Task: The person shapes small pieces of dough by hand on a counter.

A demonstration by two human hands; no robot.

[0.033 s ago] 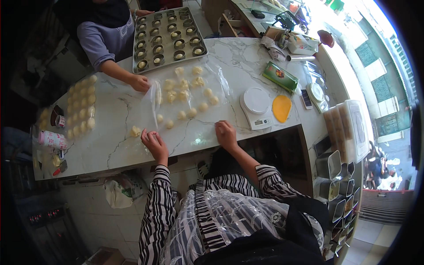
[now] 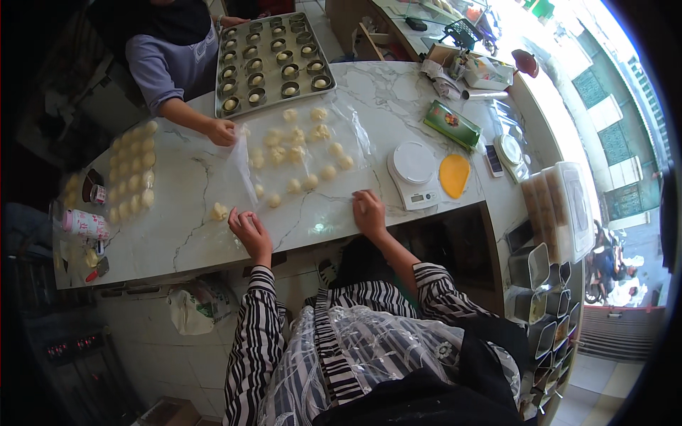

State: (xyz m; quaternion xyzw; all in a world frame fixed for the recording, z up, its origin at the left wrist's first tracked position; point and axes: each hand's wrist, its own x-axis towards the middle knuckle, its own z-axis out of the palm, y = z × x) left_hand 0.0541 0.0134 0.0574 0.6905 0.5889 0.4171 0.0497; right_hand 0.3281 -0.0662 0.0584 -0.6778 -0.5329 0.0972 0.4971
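Note:
My left hand (image 2: 250,234) is at the near edge of the marble counter, its fingers bent but apart, with nothing visible in it. Just beyond its fingertips lies a rough piece of dough (image 2: 220,211). Farther right, my right hand (image 2: 369,214) rests on the counter with its fingers curled inward; whatever is under them is hidden. Between and beyond my hands, a clear plastic sheet (image 2: 240,170) spreads over the counter, with several dough balls (image 2: 294,186) and rougher lumps (image 2: 277,154) on or under it. A co-worker's hand (image 2: 222,132) pinches the sheet's left edge.
Behind the sheet is a metal tray (image 2: 249,106) of ring moulds holding dough balls. Rows of dough balls (image 2: 131,170) lie at left, near a pink-and-white container (image 2: 85,224). A white kitchen scale (image 2: 413,163), yellow scraper (image 2: 454,176), green box (image 2: 452,124) and phone (image 2: 494,160) are at right.
My right hand has shifted slightly to the right and away from me, its fingers a little less tightly curled. My left hand and the co-worker's hand stay almost where they were.

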